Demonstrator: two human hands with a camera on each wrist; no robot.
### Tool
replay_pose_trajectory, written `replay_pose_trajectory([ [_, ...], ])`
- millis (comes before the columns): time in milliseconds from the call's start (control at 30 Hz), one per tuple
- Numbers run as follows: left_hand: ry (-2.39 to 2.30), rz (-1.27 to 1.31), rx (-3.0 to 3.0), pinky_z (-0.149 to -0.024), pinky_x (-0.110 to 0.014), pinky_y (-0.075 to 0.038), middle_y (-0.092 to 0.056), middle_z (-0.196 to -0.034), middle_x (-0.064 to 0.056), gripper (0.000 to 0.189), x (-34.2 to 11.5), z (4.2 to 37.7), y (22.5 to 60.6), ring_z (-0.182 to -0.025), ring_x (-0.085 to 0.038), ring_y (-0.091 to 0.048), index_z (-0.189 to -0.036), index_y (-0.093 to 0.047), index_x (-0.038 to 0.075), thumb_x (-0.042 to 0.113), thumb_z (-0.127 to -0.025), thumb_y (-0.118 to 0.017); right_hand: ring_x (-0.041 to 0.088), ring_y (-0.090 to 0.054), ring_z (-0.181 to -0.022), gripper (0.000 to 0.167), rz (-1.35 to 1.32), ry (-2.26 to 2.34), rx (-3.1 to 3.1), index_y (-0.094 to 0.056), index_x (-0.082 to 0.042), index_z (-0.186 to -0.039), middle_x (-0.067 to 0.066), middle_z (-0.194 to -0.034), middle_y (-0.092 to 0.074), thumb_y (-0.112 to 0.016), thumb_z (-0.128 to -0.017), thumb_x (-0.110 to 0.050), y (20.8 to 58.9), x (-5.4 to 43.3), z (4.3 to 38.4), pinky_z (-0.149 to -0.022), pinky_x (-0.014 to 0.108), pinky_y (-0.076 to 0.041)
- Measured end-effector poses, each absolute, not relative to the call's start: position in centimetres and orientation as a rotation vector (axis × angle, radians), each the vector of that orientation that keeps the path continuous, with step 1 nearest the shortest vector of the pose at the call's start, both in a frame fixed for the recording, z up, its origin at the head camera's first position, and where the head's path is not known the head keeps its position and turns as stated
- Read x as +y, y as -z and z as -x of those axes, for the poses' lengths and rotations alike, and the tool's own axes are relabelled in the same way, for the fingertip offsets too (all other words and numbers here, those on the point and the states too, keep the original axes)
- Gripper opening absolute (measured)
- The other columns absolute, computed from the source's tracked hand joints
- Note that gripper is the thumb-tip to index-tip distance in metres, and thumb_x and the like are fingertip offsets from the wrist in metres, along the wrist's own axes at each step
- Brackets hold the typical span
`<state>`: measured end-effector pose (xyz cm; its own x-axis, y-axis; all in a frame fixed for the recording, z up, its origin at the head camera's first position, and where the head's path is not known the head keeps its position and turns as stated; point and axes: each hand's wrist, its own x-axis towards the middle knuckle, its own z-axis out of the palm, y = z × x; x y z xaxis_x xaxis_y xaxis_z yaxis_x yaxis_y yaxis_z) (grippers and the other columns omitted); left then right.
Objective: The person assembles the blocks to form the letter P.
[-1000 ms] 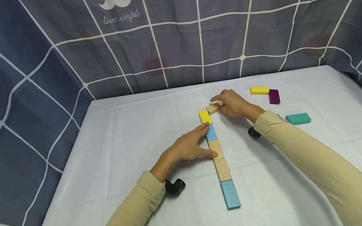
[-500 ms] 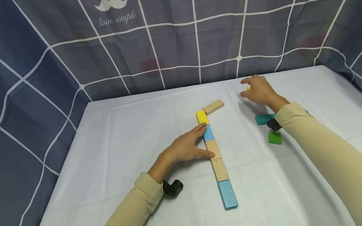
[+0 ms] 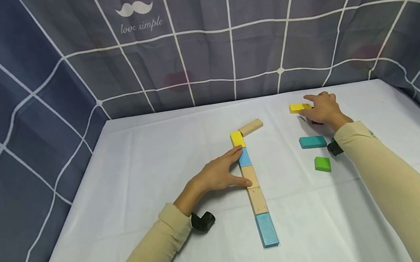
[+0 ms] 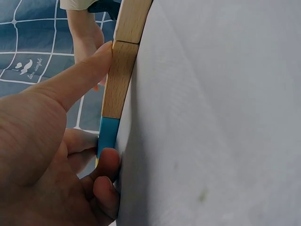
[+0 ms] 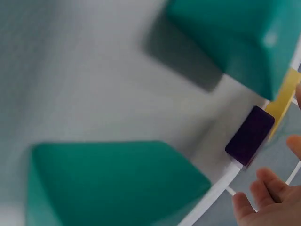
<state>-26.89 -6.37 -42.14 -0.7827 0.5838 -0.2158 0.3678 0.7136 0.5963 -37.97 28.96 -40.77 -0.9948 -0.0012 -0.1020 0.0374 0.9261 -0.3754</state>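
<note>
A straight row of blocks runs away from me in the head view: a blue block, two plain wooden blocks, a light blue block and a yellow block. My left hand rests against the row's left side, thumb on the wood and fingertips by the light blue block. A loose wooden block lies angled at the far end. My right hand hovers with spread fingers over a purple block, mostly hidden in the head view, beside another yellow block.
A teal block and a green block lie right of the row. A second teal block appears close up in the right wrist view. White cloth covers the table, and a grey gridded curtain hangs behind.
My right hand has let go of the angled wooden block and moved right, past the yellow block to the purple one. My left hand has stayed at the row.
</note>
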Motion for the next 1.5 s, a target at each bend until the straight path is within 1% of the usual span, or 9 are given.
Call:
replay_pose_trajectory([
  [100, -0.762, -0.734, 2.529, -0.116, -0.037, -0.025, -0.015, -0.164, 0.007, 0.102, -6.3, 26.9, 42.2, -0.148, -0.016, -0.019, -0.158, -0.024, 0.015, 0.053, -0.081, -0.077, 0.055, -0.022, -0.126, 0.068, -0.028, 0.535, 2.972, -0.034, 0.003, -0.149, 0.041, -0.136, -0.029, -0.054, -0.095, -0.034, 40.9, 28.7, 38.0, -0.099, 0.065, -0.028],
  [200, -0.757, -0.733, 2.527, -0.116, -0.037, -0.025, -0.014, -0.164, 0.006, 0.102, -6.3, 26.9, 42.2, -0.148, -0.016, -0.019, -0.158, -0.023, 0.015, 0.053, -0.081, -0.077, 0.054, -0.022, -0.123, 0.066, -0.015, 0.503, 2.953, -0.037, 0.004, -0.147, 0.039, -0.133, -0.032, -0.054, -0.095, -0.034, 41.0, 28.6, 38.0, -0.098, 0.064, -0.029],
  [467, -0.769, -0.72, 2.528, -0.116, -0.039, -0.025, -0.014, -0.164, 0.006, 0.102, -6.2, 27.0, 42.1, -0.148, -0.017, -0.019, -0.158, -0.023, 0.015, 0.053, -0.081, -0.078, 0.051, -0.028, -0.117, 0.046, 0.034, 0.523, 2.98, -0.051, 0.003, -0.132, 0.034, -0.122, -0.042, -0.059, -0.095, -0.024, 41.3, 28.7, 38.1, -0.094, 0.064, -0.031],
  [567, -0.772, -0.721, 2.528, -0.116, -0.039, -0.025, -0.014, -0.164, 0.006, 0.101, -6.3, 27.0, 42.1, -0.148, -0.018, -0.019, -0.158, -0.023, 0.015, 0.052, -0.081, -0.078, 0.051, -0.028, -0.118, 0.044, 0.076, 0.528, 2.984, -0.054, 0.003, -0.129, 0.033, -0.122, -0.043, -0.062, -0.095, -0.022, 41.2, 28.4, 38.1, -0.095, 0.064, -0.031],
  [767, -0.78, -0.729, 2.528, -0.116, -0.038, -0.024, -0.014, -0.164, 0.006, 0.101, -6.2, 27.1, 42.2, -0.148, -0.017, -0.019, -0.158, -0.023, 0.015, 0.052, -0.081, -0.077, 0.05, -0.03, -0.119, 0.042, 0.294, 0.555, 2.949, -0.06, 0.003, -0.125, 0.034, -0.125, -0.048, -0.07, -0.091, -0.019, 40.3, 26.7, 38.0, -0.097, 0.061, -0.029],
  [1000, -0.761, -0.736, 2.532, -0.116, -0.04, -0.024, -0.014, -0.164, 0.004, 0.102, -6.2, 27.1, 42.3, -0.148, -0.018, -0.018, -0.158, -0.023, 0.014, 0.054, -0.081, -0.077, 0.046, -0.04, -0.117, 0.038, 0.546, 0.566, 2.887, -0.064, 0.004, -0.12, 0.029, -0.12, -0.058, -0.073, -0.089, -0.017, 39.5, 24.4, 37.7, -0.098, 0.057, -0.026],
  [1100, -0.76, -0.732, 2.533, -0.116, -0.039, -0.023, -0.014, -0.164, 0.004, 0.102, -6.2, 27.1, 42.2, -0.148, -0.018, -0.018, -0.158, -0.023, 0.014, 0.054, -0.081, -0.077, 0.044, -0.039, -0.117, 0.037, 0.529, 0.575, 2.878, -0.064, 0.002, -0.119, 0.027, -0.121, -0.058, -0.073, -0.089, -0.017, 39.6, 23.7, 37.5, -0.099, 0.056, -0.027],
  [1333, -0.755, -0.73, 2.529, -0.116, -0.039, -0.023, -0.013, -0.164, 0.006, 0.102, -6.2, 27.1, 42.1, -0.148, -0.016, -0.017, -0.158, -0.023, 0.015, 0.053, -0.081, -0.077, 0.042, -0.045, -0.111, 0.037, 0.525, 0.519, 2.897, -0.064, 0.004, -0.119, 0.027, -0.116, -0.06, -0.071, -0.09, -0.018, 40.4, 22.8, 37.2, -0.101, 0.054, -0.028],
  [1500, -0.756, -0.731, 2.535, -0.116, -0.039, -0.023, -0.013, -0.164, 0.007, 0.102, -6.2, 27.1, 42.2, -0.148, -0.016, -0.017, -0.158, -0.024, 0.015, 0.053, -0.081, -0.077, 0.044, -0.042, -0.112, 0.038, 0.431, 0.547, 2.893, -0.063, 0.002, -0.122, 0.028, -0.12, -0.058, -0.07, -0.091, -0.018, 40.7, 22.4, 37.3, -0.099, 0.056, -0.033],
])
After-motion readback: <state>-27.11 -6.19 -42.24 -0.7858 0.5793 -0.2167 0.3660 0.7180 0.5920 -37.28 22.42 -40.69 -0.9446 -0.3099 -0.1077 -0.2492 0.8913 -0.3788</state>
